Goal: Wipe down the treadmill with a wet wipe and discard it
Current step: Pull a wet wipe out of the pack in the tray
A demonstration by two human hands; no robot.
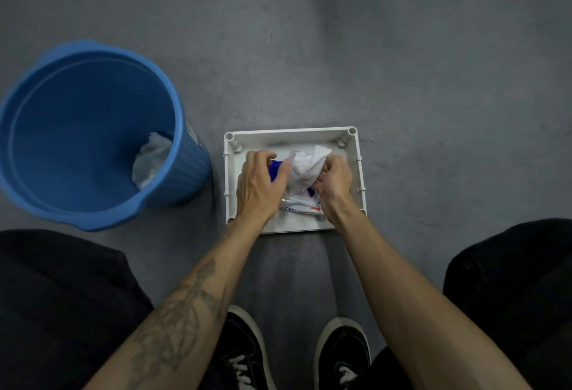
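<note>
A white tray [356,154] lies on the grey floor in front of my feet. In it lies a pack of wet wipes [298,204], white with blue and red print. My left hand [260,182] rests on the pack's left side with its fingers curved over the blue end. My right hand [335,180] pinches a white wet wipe [305,166] that stands crumpled above the pack. The treadmill is out of sight.
A blue plastic bin [93,129] stands on the floor left of the tray, with crumpled white wipes [151,160] at its bottom. My knees in dark trousers and my black shoes [340,355] fill the lower part of the view.
</note>
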